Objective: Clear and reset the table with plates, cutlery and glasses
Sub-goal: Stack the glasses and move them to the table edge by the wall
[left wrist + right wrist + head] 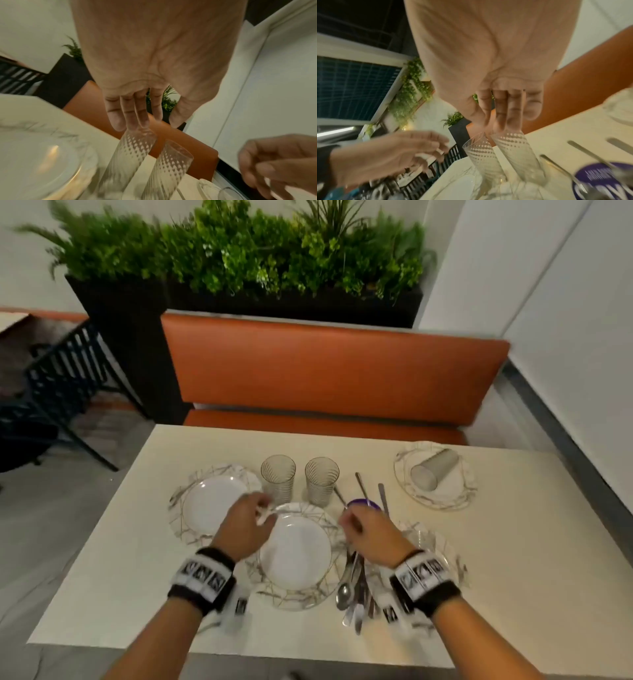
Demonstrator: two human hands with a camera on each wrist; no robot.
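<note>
Two ribbed glasses (278, 477) (321, 481) stand upright behind a marbled plate with a white plate (296, 553) stacked on it. A like stack (212, 505) sits to its left. My left hand (263, 510) hovers over the gap between these stacks, fingers straight and empty in the left wrist view (147, 125). My right hand (347, 518) hovers right of the middle plate, fingers loose and empty (501, 121). Below it lies a pile of cutlery (352, 583), beside another marbled plate (442, 542). A third glass (433, 474) lies on its side on the far right plate (404, 463).
A purple disc (363, 504) and loose cutlery (383, 498) lie right of the glasses on the cream table (531, 542). An orange bench (325, 378) stands behind the table, backed by black planters (126, 337). A dark chair (61, 392) is at far left.
</note>
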